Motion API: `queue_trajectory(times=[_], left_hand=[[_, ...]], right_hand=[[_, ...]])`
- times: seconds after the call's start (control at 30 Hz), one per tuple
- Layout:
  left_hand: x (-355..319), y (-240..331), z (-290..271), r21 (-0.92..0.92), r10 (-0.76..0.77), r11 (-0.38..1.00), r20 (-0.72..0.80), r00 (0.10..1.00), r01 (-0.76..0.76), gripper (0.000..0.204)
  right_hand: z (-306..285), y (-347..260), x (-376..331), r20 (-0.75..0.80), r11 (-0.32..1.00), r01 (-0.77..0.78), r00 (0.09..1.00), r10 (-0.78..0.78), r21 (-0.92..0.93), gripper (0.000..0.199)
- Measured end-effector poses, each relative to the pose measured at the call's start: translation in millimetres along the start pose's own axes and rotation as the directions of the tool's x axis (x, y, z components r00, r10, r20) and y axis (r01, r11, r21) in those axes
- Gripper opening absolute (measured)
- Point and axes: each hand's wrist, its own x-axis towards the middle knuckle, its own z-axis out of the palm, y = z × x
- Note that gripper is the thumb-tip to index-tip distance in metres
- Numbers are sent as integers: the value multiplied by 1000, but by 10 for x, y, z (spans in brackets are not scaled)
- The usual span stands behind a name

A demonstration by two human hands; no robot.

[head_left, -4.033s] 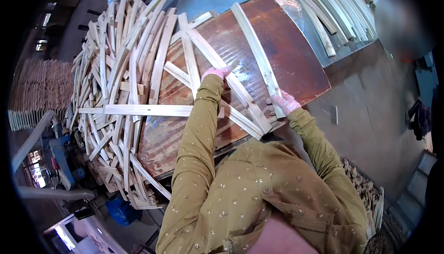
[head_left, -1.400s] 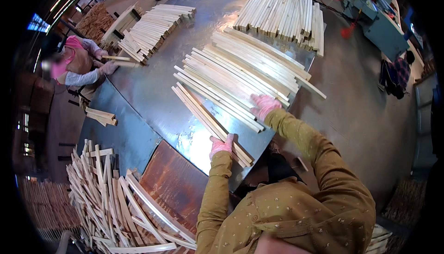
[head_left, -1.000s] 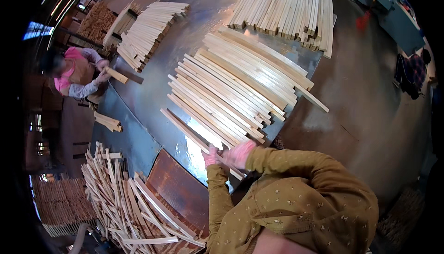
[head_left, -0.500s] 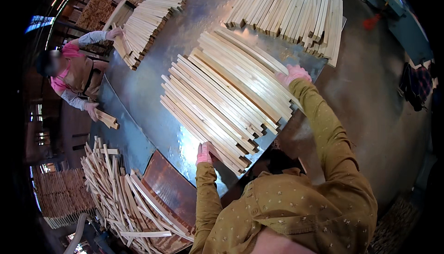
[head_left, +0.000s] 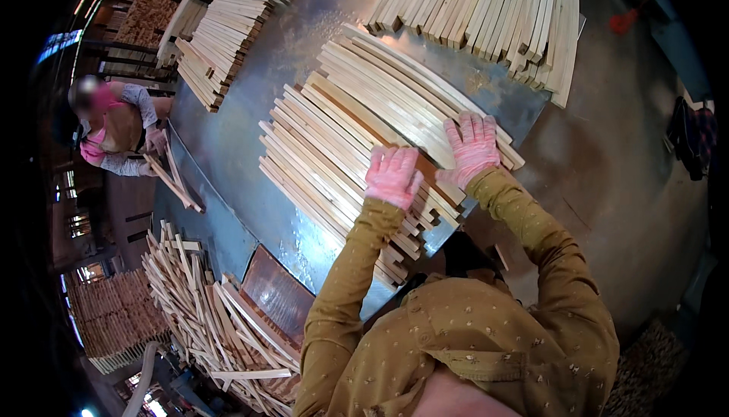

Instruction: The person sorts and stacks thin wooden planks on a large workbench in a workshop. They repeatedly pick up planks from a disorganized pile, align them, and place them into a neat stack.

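Many long, pale, square-cut wooden sticks [head_left: 334, 147] lie in a row on the shiny grey metal desk [head_left: 250, 91]. The pink-gloved left hand [head_left: 392, 174] has moved from the row's left side to its middle, near the pink-gloved right hand [head_left: 474, 147], so both seem to work on the same part. Left fingers lie nearly together, right fingers a bit apart, neither clamped; the sticks are just under them.
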Motion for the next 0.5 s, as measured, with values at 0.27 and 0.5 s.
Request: queue_trajectory(times=[0.27, 0.5], left_hand=[[338, -80, 352, 50, -105, 994, 452, 886, 93, 40], [452, -140, 318, 94, 217, 958, 375, 901, -270, 53]], right_hand=[[-215, 334, 357, -2, 986, -66, 998, 66, -153, 94], [-289, 694, 624, -136, 975, -151, 982, 130, -163, 85]])
